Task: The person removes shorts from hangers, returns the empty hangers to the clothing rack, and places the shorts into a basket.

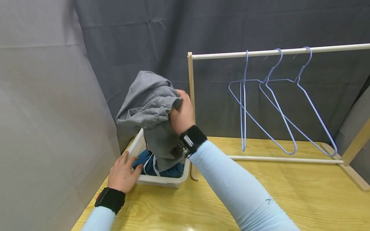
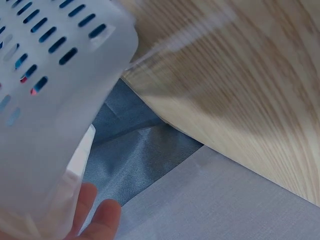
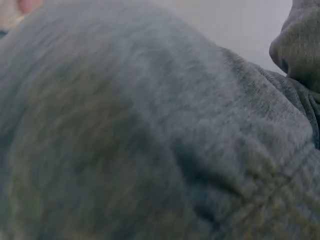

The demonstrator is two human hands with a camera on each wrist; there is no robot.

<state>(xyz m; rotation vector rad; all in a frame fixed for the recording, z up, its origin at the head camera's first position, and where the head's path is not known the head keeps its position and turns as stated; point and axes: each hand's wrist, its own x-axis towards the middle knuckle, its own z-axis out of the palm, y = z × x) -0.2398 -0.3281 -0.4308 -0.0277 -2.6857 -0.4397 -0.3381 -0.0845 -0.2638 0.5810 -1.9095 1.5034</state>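
Observation:
In the head view my right hand [image 1: 183, 112] grips a grey garment [image 1: 150, 96] by its gathered, elastic-looking edge. The cloth is bunched above a white plastic basket [image 1: 162, 182], and its lower part hangs down inside. Blurred grey fabric [image 3: 150, 125] fills most of the right wrist view, hiding the right fingers there. My left hand [image 1: 124, 173] rests at the basket's near left corner, thumb over the inside and fingers spread along the rim. From the left wrist, two fingertips [image 2: 106, 215] show beside the slotted basket wall [image 2: 90, 65]. Blue cloth with white cords [image 1: 170, 170] lies in the basket.
Right of the basket stands a rack with a white rail [image 1: 216, 56] and wooden end posts [image 1: 190, 80]. Three light purple hangers [image 1: 280, 106] hang from the rail. Grey curtains [image 1: 130, 38] enclose the wooden table [image 1: 231, 199] at the back and left.

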